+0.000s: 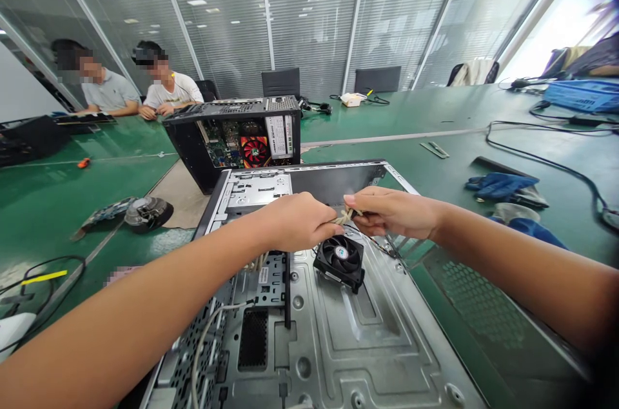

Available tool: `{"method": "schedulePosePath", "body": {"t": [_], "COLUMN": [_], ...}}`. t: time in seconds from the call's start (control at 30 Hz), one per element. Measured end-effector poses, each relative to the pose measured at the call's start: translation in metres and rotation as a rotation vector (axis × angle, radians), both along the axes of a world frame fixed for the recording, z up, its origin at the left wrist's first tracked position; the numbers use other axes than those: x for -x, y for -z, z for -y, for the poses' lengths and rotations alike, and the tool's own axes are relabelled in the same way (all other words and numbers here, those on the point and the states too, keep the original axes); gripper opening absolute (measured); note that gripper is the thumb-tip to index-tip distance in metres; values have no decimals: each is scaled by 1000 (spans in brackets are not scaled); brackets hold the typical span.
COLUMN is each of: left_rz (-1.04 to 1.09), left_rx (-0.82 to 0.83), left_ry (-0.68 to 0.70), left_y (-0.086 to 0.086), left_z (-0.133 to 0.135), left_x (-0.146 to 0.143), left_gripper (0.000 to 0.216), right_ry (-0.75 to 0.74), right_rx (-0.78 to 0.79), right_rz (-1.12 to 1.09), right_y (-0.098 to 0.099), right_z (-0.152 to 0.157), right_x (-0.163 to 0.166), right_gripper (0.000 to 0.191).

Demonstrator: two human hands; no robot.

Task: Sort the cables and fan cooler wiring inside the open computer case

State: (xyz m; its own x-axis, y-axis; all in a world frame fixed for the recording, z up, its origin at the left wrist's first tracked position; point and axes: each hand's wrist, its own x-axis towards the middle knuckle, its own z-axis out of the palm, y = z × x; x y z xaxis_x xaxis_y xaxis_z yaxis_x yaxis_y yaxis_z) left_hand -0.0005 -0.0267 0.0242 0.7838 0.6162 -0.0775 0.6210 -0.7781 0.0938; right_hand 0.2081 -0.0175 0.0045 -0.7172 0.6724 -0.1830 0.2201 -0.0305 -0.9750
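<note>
An open computer case [387, 351] lies flat in front of me, its bare metal floor facing up. Above it my left hand [302, 222] and my right hand [382, 210] come close together, both closed on a pale, bunched cable [346, 217]. Part of the cable is hidden by the fingers. Just below the hands a black cooling fan [340, 259] with a round centre label sits tilted over the case floor. Thin dark wires run right from near the fan. Under my left forearm is a metal drive bracket [271, 280], and a grey cable [203, 331] curves along the left side.
A second computer case [232, 138] with a red fan stands behind. On the green table [367, 144] lie a round heatsink [147, 212] at left, blue gloves [503, 184], a memory stick [435, 149] and black cables at right. Two people sit at the far left.
</note>
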Motion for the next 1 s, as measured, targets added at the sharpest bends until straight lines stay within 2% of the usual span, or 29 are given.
{"method": "schedulePosePath", "body": {"t": [0.3, 0.57, 0.77, 0.87, 1.0], "left_rz": [-6, 12, -87, -90, -53], "left_rx": [-7, -21, -11, 8, 21], "left_ry": [-8, 10, -27, -14, 7], "left_y": [1, -2, 0, 1, 0], "left_z": [-3, 1, -4, -5, -4], "left_x": [3, 1, 3, 4, 5], "left_gripper": [40, 41, 41, 40, 42], "right_ry": [65, 0, 24, 4, -14], "right_rx": [23, 91, -93, -132, -27], "right_rz": [-23, 0, 66, 122, 76], "right_y": [0, 0, 2, 2, 3], "right_z": [1, 1, -1, -2, -2], "right_x": [4, 0, 1, 1, -1], "right_gripper": [50, 50, 43, 42, 48]}}
